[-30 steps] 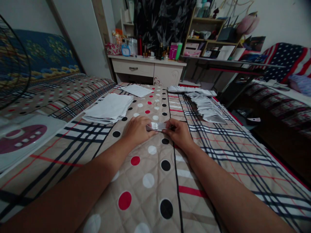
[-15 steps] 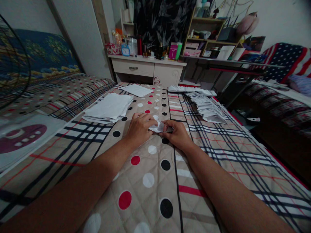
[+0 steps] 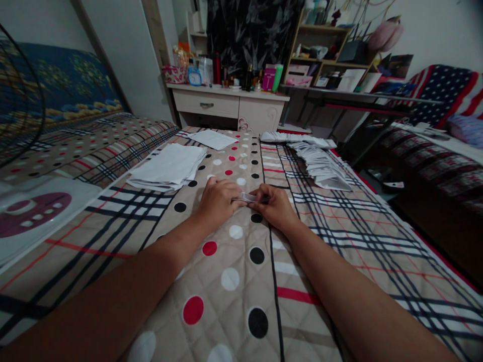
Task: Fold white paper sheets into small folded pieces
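A small folded piece of white paper [image 3: 247,197] is stretched between my two hands, just above the quilted bedspread [image 3: 230,279]. My left hand [image 3: 218,200] pinches its left end between thumb and fingers. At the other end my right hand [image 3: 277,205] grips the paper, and the curled fingers cover part of it. Beyond my left hand lies a stack of white paper sheets [image 3: 168,166], with another flat white sheet [image 3: 213,139] behind it. A row of folded paper pieces [image 3: 320,166] stands packed together past my right hand.
Another long bundle of folded paper [image 3: 298,140] lies at the bed's far edge. A white plastic bag with a purple print [image 3: 75,221] rests at the left, near a fan guard [image 3: 39,108]. A cream dresser [image 3: 207,104] stands beyond the bed.
The paper between my hands was tilted up with its broad face showing half a second ago; now it appears flatter and narrower. Both hands stay in nearly the same place, their fingers slightly shifted.
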